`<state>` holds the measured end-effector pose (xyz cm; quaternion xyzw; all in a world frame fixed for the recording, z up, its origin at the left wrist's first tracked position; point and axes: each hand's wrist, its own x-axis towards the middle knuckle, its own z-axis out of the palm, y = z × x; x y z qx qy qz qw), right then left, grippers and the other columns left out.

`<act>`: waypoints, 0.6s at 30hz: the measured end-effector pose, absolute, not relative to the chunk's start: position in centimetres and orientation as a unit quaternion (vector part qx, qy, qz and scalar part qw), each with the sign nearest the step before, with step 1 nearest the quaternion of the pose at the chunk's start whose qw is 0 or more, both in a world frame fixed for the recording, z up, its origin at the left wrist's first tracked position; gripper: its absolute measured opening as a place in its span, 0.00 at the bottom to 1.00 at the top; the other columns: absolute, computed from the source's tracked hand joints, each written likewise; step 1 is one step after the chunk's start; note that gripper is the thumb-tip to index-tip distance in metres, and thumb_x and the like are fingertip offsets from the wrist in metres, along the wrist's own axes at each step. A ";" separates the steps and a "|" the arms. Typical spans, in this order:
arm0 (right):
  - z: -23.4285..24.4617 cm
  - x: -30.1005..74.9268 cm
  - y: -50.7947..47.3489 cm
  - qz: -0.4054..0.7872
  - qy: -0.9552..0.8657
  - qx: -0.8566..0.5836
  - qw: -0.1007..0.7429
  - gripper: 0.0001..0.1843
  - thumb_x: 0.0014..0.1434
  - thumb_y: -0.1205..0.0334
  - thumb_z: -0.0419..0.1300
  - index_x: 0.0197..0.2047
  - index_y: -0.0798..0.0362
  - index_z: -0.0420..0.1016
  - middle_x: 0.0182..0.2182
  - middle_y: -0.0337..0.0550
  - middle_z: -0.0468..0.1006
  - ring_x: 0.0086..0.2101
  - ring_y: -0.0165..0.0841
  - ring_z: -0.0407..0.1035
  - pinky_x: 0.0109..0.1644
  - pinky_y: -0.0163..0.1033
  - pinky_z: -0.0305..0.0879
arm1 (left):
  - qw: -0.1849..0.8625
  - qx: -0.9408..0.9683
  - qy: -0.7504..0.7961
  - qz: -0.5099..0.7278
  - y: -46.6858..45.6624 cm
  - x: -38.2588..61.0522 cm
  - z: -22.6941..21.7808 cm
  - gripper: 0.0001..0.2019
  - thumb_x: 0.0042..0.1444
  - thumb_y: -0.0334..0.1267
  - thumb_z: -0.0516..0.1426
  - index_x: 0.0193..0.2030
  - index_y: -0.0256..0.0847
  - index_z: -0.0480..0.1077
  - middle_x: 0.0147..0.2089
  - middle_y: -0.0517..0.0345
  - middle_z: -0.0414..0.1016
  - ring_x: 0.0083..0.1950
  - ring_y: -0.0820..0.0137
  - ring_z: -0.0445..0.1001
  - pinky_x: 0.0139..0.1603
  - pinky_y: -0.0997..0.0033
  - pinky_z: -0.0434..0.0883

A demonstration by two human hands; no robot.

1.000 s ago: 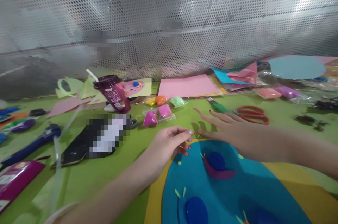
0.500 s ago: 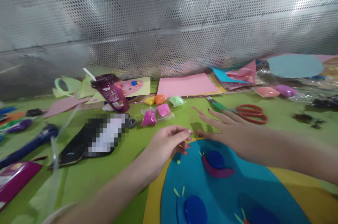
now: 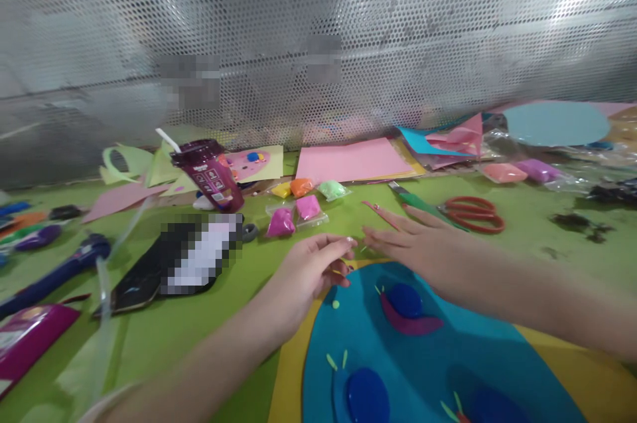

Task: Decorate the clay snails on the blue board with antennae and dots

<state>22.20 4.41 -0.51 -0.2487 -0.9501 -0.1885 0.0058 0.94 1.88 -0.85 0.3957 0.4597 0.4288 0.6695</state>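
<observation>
Hands hover over blue sheet (image 3: 423,356); left hand (image 3: 308,271) perhaps pinches a tiny strip (image 3: 342,262); right hand (image 3: 418,247) spread flat.

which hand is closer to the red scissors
Right. The right hand lies open just in front of the red scissors, to their near left; the left hand is farther left, pinched at the blue felt's far edge.

No legible text anywhere.
</observation>
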 end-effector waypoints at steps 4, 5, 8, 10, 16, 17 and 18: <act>-0.7 21.3 4.0 -0.169 -0.953 -0.253 -0.006 0.35 0.46 0.78 0.49 0.59 0.55 0.61 0.61 0.44 0.58 0.62 0.48 0.39 0.61 0.61 0.49 | 0.671 0.379 0.467 0.434 1.9 1.0 -0.7 0.04 0.51 0.33 0.58 0.28 0.36 0.71 0.26 0.61 0.68 0.25 0.77 0.66 0.25 0.77 0.66; -0.7 21.0 4.1 -0.163 -0.953 -0.257 -0.008 0.35 0.46 0.78 0.49 0.59 0.56 0.61 0.61 0.45 0.58 0.62 0.48 0.41 0.61 0.60 0.50 | 0.672 0.385 0.463 0.432 1.9 1.0 -0.7 0.04 0.52 0.33 0.58 0.28 0.36 0.70 0.26 0.61 0.68 0.25 0.77 0.66 0.26 0.77 0.66; -0.9 20.6 4.7 -0.152 -0.953 -0.264 0.005 0.38 0.46 0.80 0.47 0.62 0.56 0.56 0.61 0.43 0.56 0.62 0.45 0.43 0.62 0.54 0.50 | 0.671 0.397 0.458 0.427 1.9 1.0 -0.8 0.04 0.52 0.33 0.58 0.29 0.37 0.71 0.26 0.61 0.68 0.25 0.77 0.66 0.26 0.77 0.66; -1.1 20.9 5.0 -0.150 -0.953 -0.263 0.009 0.39 0.46 0.81 0.46 0.63 0.54 0.54 0.62 0.40 0.54 0.62 0.45 0.40 0.63 0.55 0.48 | 0.670 0.391 0.463 0.429 1.9 1.1 -0.8 0.04 0.52 0.33 0.58 0.28 0.37 0.71 0.26 0.61 0.68 0.24 0.77 0.66 0.26 0.77 0.66; -1.3 21.7 4.5 -0.137 -0.959 -0.246 0.008 0.36 0.52 0.77 0.46 0.65 0.54 0.51 0.63 0.40 0.51 0.63 0.45 0.33 0.65 0.58 0.41 | 0.672 0.382 0.468 0.428 1.9 1.1 -0.8 0.04 0.52 0.32 0.57 0.27 0.37 0.70 0.26 0.61 0.68 0.24 0.77 0.66 0.25 0.77 0.66; -1.3 21.6 4.5 -0.131 -0.960 -0.248 0.008 0.35 0.52 0.76 0.46 0.65 0.55 0.51 0.63 0.42 0.52 0.63 0.44 0.36 0.65 0.57 0.41 | 0.672 0.383 0.466 0.429 1.9 1.1 -0.8 0.04 0.52 0.32 0.58 0.28 0.37 0.70 0.26 0.61 0.68 0.24 0.77 0.66 0.25 0.77 0.66; -1.2 21.5 4.5 -0.123 -0.960 -0.252 0.008 0.35 0.53 0.77 0.46 0.64 0.55 0.52 0.63 0.43 0.53 0.63 0.44 0.38 0.65 0.57 0.41 | 0.673 0.383 0.464 0.430 1.9 1.1 -0.8 0.04 0.52 0.32 0.58 0.28 0.37 0.70 0.26 0.61 0.68 0.24 0.77 0.66 0.26 0.77 0.66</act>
